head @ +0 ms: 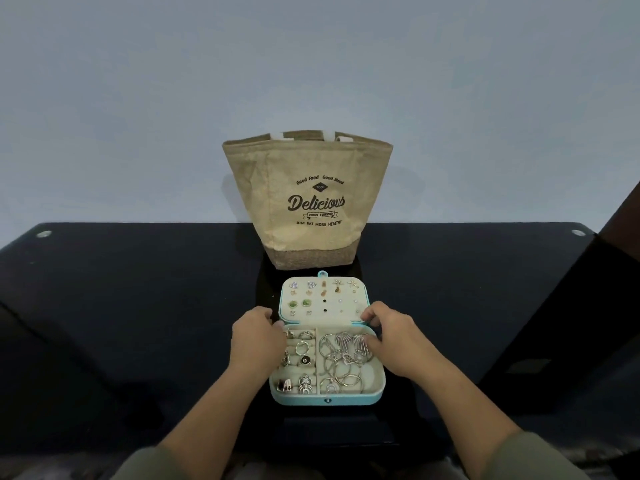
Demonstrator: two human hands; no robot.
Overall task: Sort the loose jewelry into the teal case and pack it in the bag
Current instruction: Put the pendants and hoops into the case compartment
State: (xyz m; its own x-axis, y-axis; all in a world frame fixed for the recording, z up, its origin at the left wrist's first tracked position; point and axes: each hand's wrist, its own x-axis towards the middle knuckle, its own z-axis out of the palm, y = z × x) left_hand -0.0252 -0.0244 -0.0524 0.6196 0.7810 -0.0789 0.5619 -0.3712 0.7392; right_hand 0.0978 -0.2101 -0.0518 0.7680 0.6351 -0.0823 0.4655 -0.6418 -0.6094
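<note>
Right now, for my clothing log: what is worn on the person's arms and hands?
The left hand and right hand are bare: no gloves, rings or watch show. An olive-green left sleeve and right sleeve cover the arms only from about the elbows up.

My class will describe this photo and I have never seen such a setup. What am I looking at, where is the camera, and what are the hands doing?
No machine here: a person wears one camera on the head, looking down at their hands. On the dark table lies an open teal case, rings and hoops in its base, earrings pinned in its lid. A bag stands behind. The left hand and right hand touch the lid's near corners; whether they grip it is unclear.
</note>
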